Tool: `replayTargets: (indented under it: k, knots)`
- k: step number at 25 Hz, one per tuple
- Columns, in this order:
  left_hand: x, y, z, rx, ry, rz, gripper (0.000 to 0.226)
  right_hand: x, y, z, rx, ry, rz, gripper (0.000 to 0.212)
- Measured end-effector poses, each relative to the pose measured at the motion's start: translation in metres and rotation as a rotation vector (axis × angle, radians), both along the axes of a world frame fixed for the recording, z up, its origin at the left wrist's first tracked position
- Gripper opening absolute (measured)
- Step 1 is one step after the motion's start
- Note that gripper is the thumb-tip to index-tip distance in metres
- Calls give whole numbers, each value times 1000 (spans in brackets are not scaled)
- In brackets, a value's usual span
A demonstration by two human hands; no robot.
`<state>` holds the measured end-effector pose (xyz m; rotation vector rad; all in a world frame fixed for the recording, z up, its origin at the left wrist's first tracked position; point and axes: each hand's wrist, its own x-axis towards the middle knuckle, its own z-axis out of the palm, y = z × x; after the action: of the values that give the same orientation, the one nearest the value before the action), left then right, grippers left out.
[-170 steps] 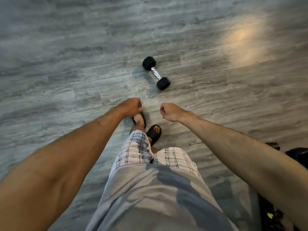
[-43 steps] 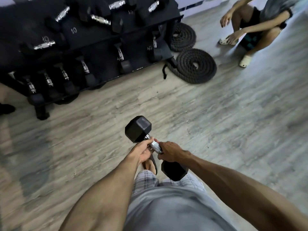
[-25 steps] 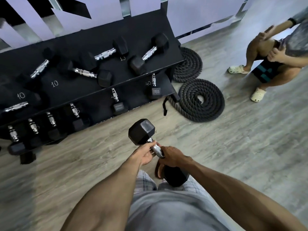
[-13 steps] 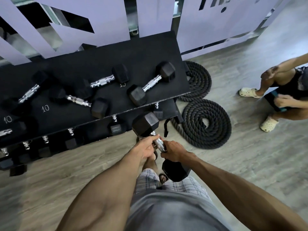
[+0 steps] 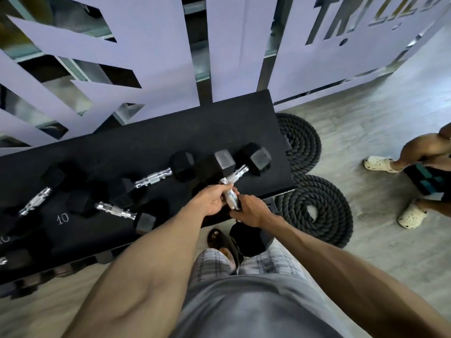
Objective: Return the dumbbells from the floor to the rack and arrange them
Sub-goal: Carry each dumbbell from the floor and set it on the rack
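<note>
A black rack (image 5: 195,132) stands against a pale cut-out wall panel (image 5: 156,45), and several hex dumbbells lie askew on its top shelf. Furthest left, a first dumbbell (image 5: 35,201) shows its chrome handle above a white "10" marking (image 5: 63,218). Beside that, a second dumbbell (image 5: 114,211) points its near head toward the shelf's front edge, and a third dumbbell (image 5: 152,178) lies behind it, slanting up to the right.

At centre, a person in a grey shirt and plaid shorts (image 5: 212,264) holds the carried dumbbell (image 5: 230,197) by its chrome handle with both hands. The left hand (image 5: 211,200) is curled round the upper part of the handle and the right hand (image 5: 251,211) is wrapped round the lower part. The weight is tilted: its far head is over the right end of the top shelf, and its near head hangs off the front edge, above the person's sandalled foot (image 5: 217,237). Whether the far head touches the shelf cannot be told.

Just right of that far head, a fifth dumbbell (image 5: 256,158) rests near the shelf's right end. On the grey wood floor (image 5: 366,132) beside the rack lie two coils of thick black rope (image 5: 314,211). At the far right edge, a second person crouches in pale clogs (image 5: 380,164).
</note>
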<state>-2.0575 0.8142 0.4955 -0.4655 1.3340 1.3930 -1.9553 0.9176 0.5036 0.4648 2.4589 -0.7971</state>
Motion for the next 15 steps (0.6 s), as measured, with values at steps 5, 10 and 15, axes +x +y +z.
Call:
replayTargets:
  k: [5,10,15]
  knots:
    - [-74,41,19,-70,110,-60,15,-70,25,2,-65,71,-94,40]
    - [-137,88,29,-130,256,-204,9,-128,55,-2,-172,76,-286,29]
    - [-185,128,28,-243,436,-455,9,-176,66,-13,-230,86,-475,36]
